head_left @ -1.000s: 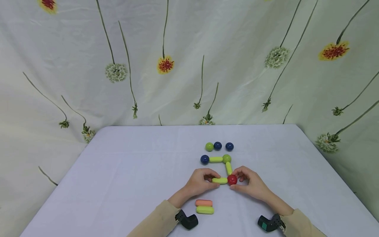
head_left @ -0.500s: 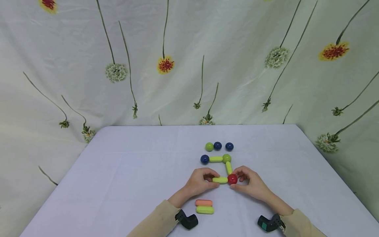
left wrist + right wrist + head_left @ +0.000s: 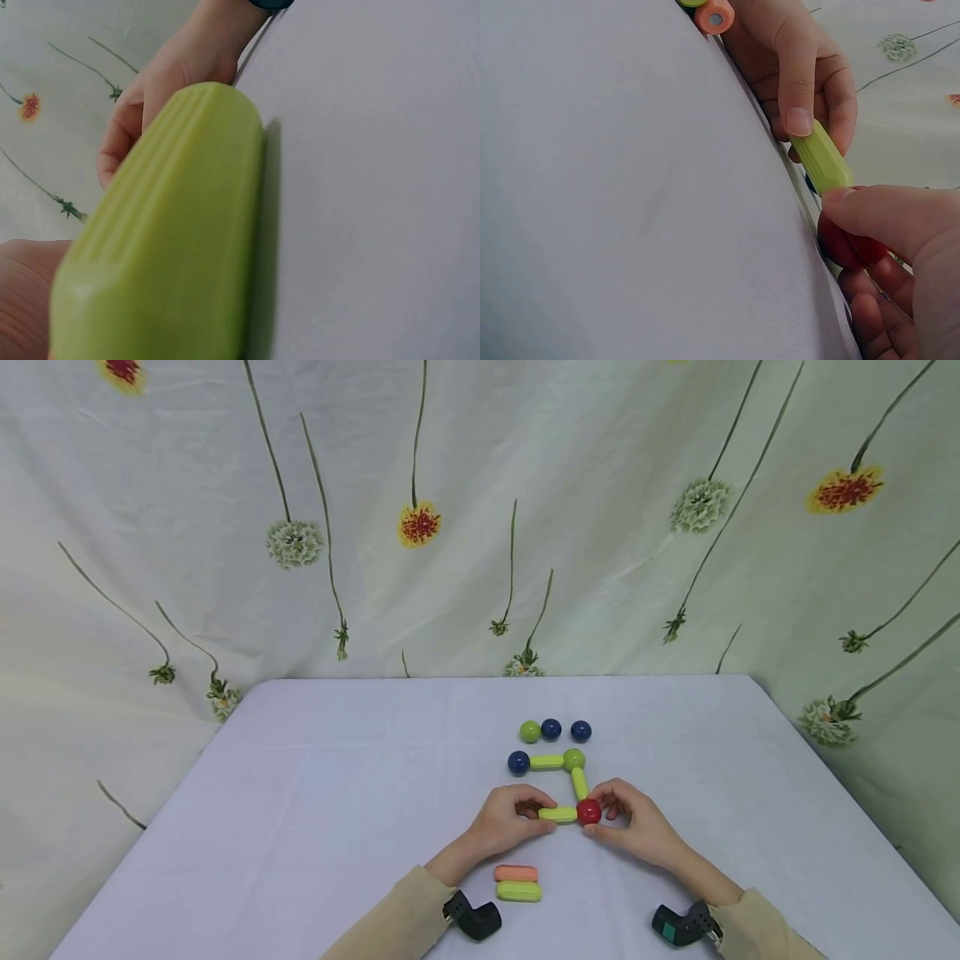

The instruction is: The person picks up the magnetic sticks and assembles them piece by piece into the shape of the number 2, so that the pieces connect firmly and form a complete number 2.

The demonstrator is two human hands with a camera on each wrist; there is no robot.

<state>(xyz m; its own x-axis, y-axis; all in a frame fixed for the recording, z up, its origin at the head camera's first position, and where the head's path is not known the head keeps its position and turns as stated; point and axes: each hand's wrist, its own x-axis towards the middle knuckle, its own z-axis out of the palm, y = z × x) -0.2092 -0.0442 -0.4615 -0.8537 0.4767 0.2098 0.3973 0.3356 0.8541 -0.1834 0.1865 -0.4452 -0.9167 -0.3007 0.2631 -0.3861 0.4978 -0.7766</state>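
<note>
My left hand [image 3: 504, 820] pinches the outer end of a yellow-green rod [image 3: 558, 815] between thumb and fingers. The rod's other end meets a red ball [image 3: 588, 812], which my right hand [image 3: 634, 823] grips between thumb and fingertips. From the ball, a second yellow-green rod [image 3: 580, 783] runs back to a green ball [image 3: 574, 759]. A third yellow-green rod [image 3: 547, 762] links that to a dark blue ball [image 3: 518, 763]. The right wrist view shows the held rod [image 3: 823, 159] touching the red ball [image 3: 849, 241], partly covered by my right thumb.
Loose on the white-covered table [image 3: 337, 827], an orange rod [image 3: 517, 873] and a yellow-green rod [image 3: 519, 892] lie side by side near my left wrist. Behind the joined pieces are a green ball [image 3: 530, 732] and two blue balls [image 3: 581, 732]. A flowered cloth [image 3: 465, 593] hangs behind.
The red ball and the joined rods have shifted very slightly away from me, with both hands keeping their hold. The loose balls and rods have stayed in place.
</note>
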